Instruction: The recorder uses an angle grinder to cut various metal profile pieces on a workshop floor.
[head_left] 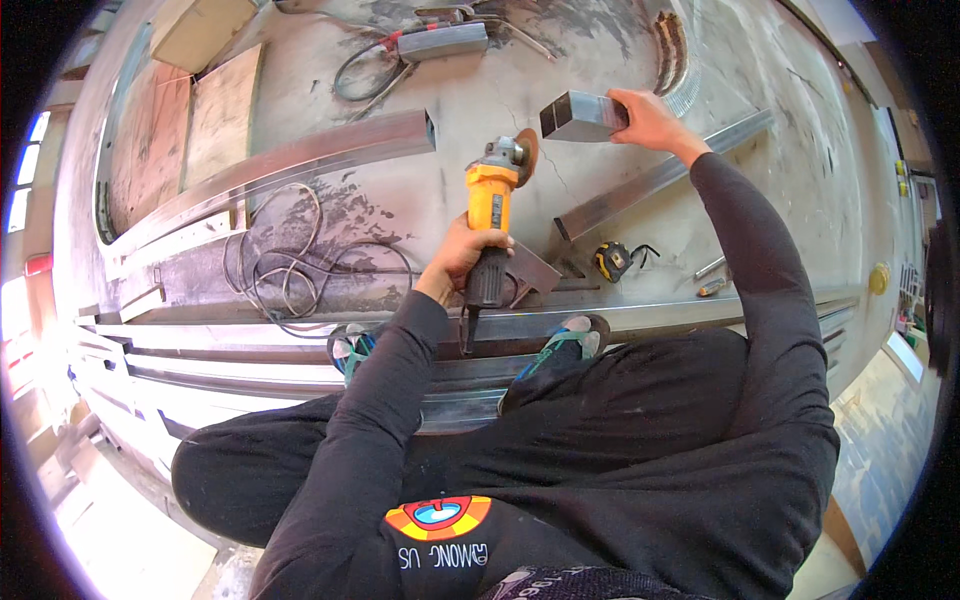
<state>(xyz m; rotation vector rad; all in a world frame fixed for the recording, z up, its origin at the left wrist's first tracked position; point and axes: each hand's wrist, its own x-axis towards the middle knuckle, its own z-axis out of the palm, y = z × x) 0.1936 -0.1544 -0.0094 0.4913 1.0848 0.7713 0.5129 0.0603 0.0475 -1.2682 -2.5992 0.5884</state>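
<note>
My left hand [466,252] is wrapped around the body of a yellow and black angle grinder [490,205]. The grinder stands nearly upright in the view, and its thin brown disc [528,156] is at the far end, on the right side of the head. Out to the right, my right hand [648,122] grips the right end of a short square metal tube [585,118]. The tube's hollow end points left toward the disc, with a small gap between them. Both forearms wear dark sleeves.
A long square tube [300,160] lies left, another [665,175] slants at right. A tape measure [613,261], a flat metal square [535,268] and a looped cable [290,285] lie nearer. Further off sit a metal-cased tool [442,42] and wooden boards [222,120]. Metal bars [250,372] run by my feet.
</note>
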